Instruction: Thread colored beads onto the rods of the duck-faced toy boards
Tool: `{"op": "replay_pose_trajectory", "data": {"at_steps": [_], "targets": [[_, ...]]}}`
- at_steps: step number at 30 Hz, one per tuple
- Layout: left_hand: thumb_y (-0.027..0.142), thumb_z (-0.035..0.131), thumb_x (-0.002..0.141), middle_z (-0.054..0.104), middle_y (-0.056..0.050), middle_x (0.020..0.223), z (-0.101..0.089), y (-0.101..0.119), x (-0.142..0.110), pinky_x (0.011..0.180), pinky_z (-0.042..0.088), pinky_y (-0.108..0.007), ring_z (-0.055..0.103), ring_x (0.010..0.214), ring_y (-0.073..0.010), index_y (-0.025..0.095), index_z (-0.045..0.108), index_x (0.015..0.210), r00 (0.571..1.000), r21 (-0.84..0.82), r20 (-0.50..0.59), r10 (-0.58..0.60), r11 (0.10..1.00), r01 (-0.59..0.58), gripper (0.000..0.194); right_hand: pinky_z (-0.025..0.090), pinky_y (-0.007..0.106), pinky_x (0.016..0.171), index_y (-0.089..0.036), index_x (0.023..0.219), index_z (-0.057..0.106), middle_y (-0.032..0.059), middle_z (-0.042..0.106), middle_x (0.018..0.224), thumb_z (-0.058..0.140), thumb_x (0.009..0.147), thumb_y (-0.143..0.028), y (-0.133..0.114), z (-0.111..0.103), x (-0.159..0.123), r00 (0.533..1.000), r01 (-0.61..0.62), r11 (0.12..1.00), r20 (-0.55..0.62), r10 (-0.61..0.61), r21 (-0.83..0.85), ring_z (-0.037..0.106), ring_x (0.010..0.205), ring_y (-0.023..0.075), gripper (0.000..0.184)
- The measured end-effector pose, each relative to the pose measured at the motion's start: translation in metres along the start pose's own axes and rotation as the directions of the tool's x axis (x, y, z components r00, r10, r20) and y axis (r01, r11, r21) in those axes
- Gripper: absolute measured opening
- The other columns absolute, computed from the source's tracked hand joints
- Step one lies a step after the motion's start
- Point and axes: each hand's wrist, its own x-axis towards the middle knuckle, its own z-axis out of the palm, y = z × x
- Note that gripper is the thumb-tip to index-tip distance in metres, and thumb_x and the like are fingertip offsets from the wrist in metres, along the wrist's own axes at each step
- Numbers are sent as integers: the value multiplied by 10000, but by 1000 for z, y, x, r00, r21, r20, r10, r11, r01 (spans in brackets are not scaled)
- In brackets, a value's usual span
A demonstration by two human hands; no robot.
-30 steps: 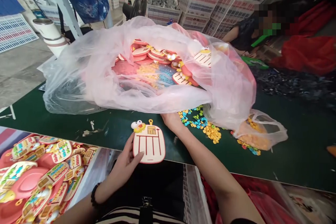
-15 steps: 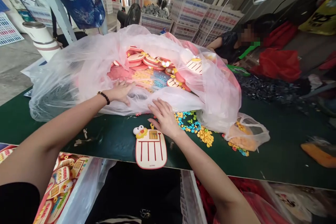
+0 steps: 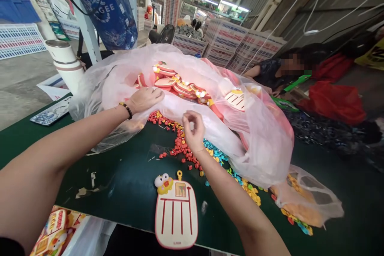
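Note:
My left hand [image 3: 145, 100] lies over the fold of a large clear plastic bag [image 3: 114, 76], its fingers closed on the film. My right hand [image 3: 193, 130] hangs just above a scatter of small red pieces [image 3: 180, 146], with thumb and fingertips curled together. Nothing shows in its grip. Inside the bag lies a stack of pink-rimmed duck-shaped toy boards [image 3: 177, 86]. A single white duck-headed board with red slots [image 3: 176, 218] lies flat on the green table [image 3: 120, 176], below my right forearm. Blue pieces [image 3: 214, 150] and yellow pieces [image 3: 251, 192] spread beside the bag.
A small plastic bag of orange pieces [image 3: 306, 204] lies at the table's right. A seated co-worker [image 3: 270, 74] works beyond it, with stacked white crates [image 3: 225, 44] behind. A white tumbler [image 3: 64, 62] stands at the far left, and packaged toys [image 3: 57, 228] lie below the near edge.
The bag's near fold has drawn back, uncovering the red pieces. My right hand has lifted off the bag and curled, my left hand has moved right, and the view has tilted.

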Motion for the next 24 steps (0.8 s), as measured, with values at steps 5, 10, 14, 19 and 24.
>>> {"op": "replay_pose_trajectory", "data": {"at_steps": [5,10,14,19,24], "targets": [[104,342,910,634,-92,1115,19,-13,-7,650,411,-326,573,760,-175,320,522,1289,990,14,-38,136,991,-135,472,388,440,1069,-241,1337,510,108,494,1399,473,930,-205,14,-5,19,870,320,845,485,-83,-428,457,1273,250,410],[110,370,884,618,-34,1161,32,-16,-22,719,431,-310,556,789,-144,383,525,1269,927,-54,93,364,931,-360,497,467,342,986,-174,1236,600,121,645,1222,401,925,-72,46,7,32,672,359,741,708,216,-567,609,1114,202,383],[88,405,859,662,-62,950,40,-6,-31,752,434,-300,559,813,-167,257,659,1058,920,-108,188,345,938,-330,363,514,423,884,-79,1185,610,222,684,1083,337,955,-135,63,18,50,747,223,653,557,363,-724,659,1029,292,362],[129,423,832,644,-158,724,57,-1,-22,806,425,-460,564,875,-291,123,677,748,976,-12,197,88,996,-88,267,456,387,997,-152,1328,501,166,640,1241,356,983,-320,69,36,55,764,140,646,497,412,-750,592,1175,267,410],[344,463,836,678,-148,864,67,-11,-13,1050,169,-661,457,1186,-388,108,690,880,981,-3,161,-104,994,106,331,444,376,1009,-114,1311,486,177,628,1256,387,970,-332,70,42,50,781,41,647,428,454,-762,580,1190,268,416]]}}
